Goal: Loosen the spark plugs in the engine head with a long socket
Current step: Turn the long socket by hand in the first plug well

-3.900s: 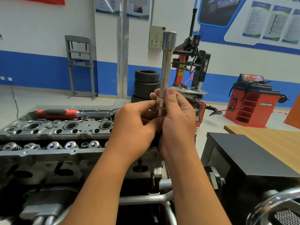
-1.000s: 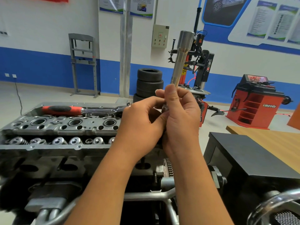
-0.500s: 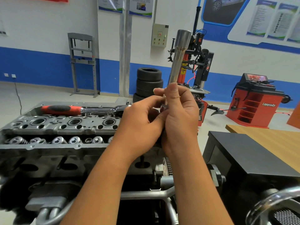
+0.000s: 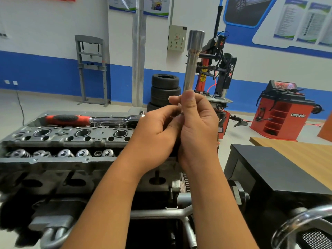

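A long silver socket (image 4: 193, 60) stands nearly upright in front of me, its wide end at the top. My right hand (image 4: 197, 126) grips its lower end, thumb against the shaft. My left hand (image 4: 156, 135) curls its fingers round the same lower end, which both hands hide. The grey engine head (image 4: 62, 139) lies to the left, showing three round plug wells and a row of valve springs. A ratchet wrench with a red and black handle (image 4: 75, 119) lies along its far edge.
A black stand (image 4: 280, 169) and a wooden table (image 4: 305, 155) are to the right. Metal frame tubes (image 4: 161, 212) run below the engine. Stacked tyres (image 4: 165, 90), a tyre changer (image 4: 221, 72) and a red wheel balancer (image 4: 282, 112) stand behind.
The socket has gone from leaning right to nearly upright. Both hands stay on its lower end and have shifted only slightly.
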Motion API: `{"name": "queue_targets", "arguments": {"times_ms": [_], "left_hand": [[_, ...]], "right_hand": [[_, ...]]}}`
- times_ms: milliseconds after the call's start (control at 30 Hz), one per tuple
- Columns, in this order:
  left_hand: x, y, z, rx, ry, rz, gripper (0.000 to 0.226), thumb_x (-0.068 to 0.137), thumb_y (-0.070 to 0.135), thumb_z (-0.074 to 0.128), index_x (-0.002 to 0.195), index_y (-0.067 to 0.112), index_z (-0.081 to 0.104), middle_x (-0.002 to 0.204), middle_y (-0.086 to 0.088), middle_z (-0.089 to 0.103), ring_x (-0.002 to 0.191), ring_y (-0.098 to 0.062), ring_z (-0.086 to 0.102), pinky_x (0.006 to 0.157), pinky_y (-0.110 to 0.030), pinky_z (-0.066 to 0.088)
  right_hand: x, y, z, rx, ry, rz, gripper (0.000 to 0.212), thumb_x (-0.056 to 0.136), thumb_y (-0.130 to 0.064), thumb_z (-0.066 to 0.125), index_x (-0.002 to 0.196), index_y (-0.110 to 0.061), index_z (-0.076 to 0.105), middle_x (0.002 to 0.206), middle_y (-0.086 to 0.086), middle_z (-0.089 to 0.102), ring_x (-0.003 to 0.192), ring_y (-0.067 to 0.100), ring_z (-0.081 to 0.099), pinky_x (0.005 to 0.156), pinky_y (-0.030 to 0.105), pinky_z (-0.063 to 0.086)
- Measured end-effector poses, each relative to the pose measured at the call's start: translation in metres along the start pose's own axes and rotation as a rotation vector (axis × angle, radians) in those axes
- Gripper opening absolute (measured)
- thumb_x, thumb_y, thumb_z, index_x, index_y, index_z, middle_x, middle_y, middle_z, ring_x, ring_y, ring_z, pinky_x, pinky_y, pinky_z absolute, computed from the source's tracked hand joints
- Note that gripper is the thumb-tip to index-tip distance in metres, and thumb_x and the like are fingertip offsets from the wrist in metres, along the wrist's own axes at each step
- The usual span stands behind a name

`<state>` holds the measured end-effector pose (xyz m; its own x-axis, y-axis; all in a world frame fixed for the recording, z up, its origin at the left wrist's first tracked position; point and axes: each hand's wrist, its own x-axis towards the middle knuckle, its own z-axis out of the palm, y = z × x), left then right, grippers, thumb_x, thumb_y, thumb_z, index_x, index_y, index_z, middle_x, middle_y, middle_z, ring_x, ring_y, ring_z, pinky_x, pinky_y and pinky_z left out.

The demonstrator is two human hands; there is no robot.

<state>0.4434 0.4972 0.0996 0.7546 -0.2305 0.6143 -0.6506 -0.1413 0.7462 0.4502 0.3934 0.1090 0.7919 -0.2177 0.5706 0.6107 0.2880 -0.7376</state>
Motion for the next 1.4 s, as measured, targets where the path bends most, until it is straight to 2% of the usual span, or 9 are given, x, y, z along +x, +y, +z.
{"name": "queue_targets", "arguments": {"times_ms": [167, 333, 533, 633, 767, 900, 1033, 1233, 1400], "left_hand": [[0.0006, -0.0003, 0.0016, -0.004, 0.057, -0.02, 0.015, 0.103, 0.028, 0.062, 0.109, 0.04, 0.069, 0.093, 0.009, 0.078, 0.085, -0.009, 0.075, 0.073, -0.036, 0.065], [0.0003, -0.0018, 0.0048, 0.064, 0.095, 0.028, 0.023, 0.101, 0.02, 0.067, 0.118, 0.035, 0.071, 0.096, 0.012, 0.078, 0.088, -0.01, 0.075, 0.077, -0.038, 0.065], [-0.0005, 0.0017, 0.001, -0.01, 0.006, 0.0, 0.024, 0.107, 0.022, 0.056, 0.117, 0.039, 0.069, 0.101, 0.008, 0.077, 0.095, -0.012, 0.075, 0.081, -0.045, 0.065], [-0.0008, -0.0003, 0.0027, 0.009, 0.075, 0.002, 0.02, 0.101, 0.025, 0.066, 0.109, 0.043, 0.069, 0.092, 0.007, 0.078, 0.083, -0.012, 0.076, 0.076, -0.044, 0.065], [-0.001, -0.0039, 0.0065, 0.068, 0.171, 0.005, 0.018, 0.095, 0.025, 0.073, 0.11, 0.035, 0.073, 0.083, 0.008, 0.077, 0.076, -0.01, 0.075, 0.069, -0.037, 0.062], [-0.0003, -0.0025, 0.0031, 0.036, 0.092, 0.023, 0.022, 0.105, 0.028, 0.061, 0.122, 0.036, 0.073, 0.103, 0.014, 0.078, 0.099, -0.005, 0.073, 0.085, -0.04, 0.063], [0.0003, -0.0005, 0.0016, 0.001, 0.067, 0.013, 0.023, 0.107, 0.023, 0.057, 0.119, 0.036, 0.072, 0.105, 0.013, 0.077, 0.102, -0.004, 0.073, 0.086, -0.033, 0.063], [0.0001, -0.0026, 0.0027, 0.001, 0.122, 0.001, 0.014, 0.1, 0.022, 0.068, 0.111, 0.028, 0.074, 0.093, 0.011, 0.078, 0.084, -0.005, 0.075, 0.07, -0.025, 0.063], [0.0008, -0.0005, 0.0013, -0.018, 0.046, -0.018, 0.023, 0.106, 0.026, 0.058, 0.122, 0.029, 0.073, 0.102, 0.011, 0.079, 0.096, -0.007, 0.075, 0.079, -0.033, 0.064]], "right_hand": [[0.0013, -0.0003, 0.0013, 0.089, -0.007, 0.057, 0.039, 0.082, -0.051, 0.067, 0.087, -0.013, 0.069, 0.091, 0.009, 0.07, 0.087, 0.026, 0.064, 0.086, 0.057, 0.055], [0.0001, -0.0001, 0.0002, 0.097, 0.024, 0.034, 0.042, 0.068, -0.05, 0.081, 0.091, -0.018, 0.065, 0.091, 0.014, 0.066, 0.079, 0.023, 0.064, 0.082, 0.072, 0.053], [0.0008, 0.0019, -0.0002, 0.058, 0.018, 0.017, 0.035, 0.081, -0.057, 0.067, 0.082, -0.022, 0.073, 0.092, 0.006, 0.073, 0.088, 0.021, 0.067, 0.086, 0.048, 0.058], [0.0015, 0.0021, 0.0003, 0.12, 0.027, 0.057, 0.028, 0.088, -0.05, 0.069, 0.082, -0.023, 0.074, 0.09, 0.007, 0.072, 0.086, 0.027, 0.065, 0.087, 0.063, 0.055], [0.0005, 0.0006, 0.0004, 0.123, 0.043, 0.04, 0.032, 0.077, -0.048, 0.078, 0.085, -0.019, 0.067, 0.091, 0.013, 0.069, 0.082, 0.031, 0.06, 0.086, 0.075, 0.05], [0.0002, 0.001, 0.0003, 0.058, 0.039, 0.016, 0.042, 0.083, -0.05, 0.066, 0.095, -0.01, 0.067, 0.092, 0.006, 0.074, 0.09, 0.026, 0.067, 0.095, 0.064, 0.056], [0.0018, 0.0021, 0.0008, 0.1, 0.039, 0.067, 0.041, 0.083, -0.051, 0.063, 0.091, -0.012, 0.069, 0.092, 0.009, 0.074, 0.09, 0.024, 0.068, 0.083, 0.044, 0.061], [0.0005, 0.0018, -0.0013, 0.089, 0.053, 0.036, 0.034, 0.08, -0.035, 0.083, 0.097, -0.012, 0.064, 0.087, 0.007, 0.069, 0.077, 0.02, 0.067, 0.08, 0.052, 0.06], [-0.0004, 0.0017, -0.0009, 0.027, 0.06, 0.012, 0.048, 0.077, -0.045, 0.074, 0.1, -0.003, 0.069, 0.088, 0.008, 0.069, 0.081, 0.018, 0.067, 0.082, 0.045, 0.061]]}}
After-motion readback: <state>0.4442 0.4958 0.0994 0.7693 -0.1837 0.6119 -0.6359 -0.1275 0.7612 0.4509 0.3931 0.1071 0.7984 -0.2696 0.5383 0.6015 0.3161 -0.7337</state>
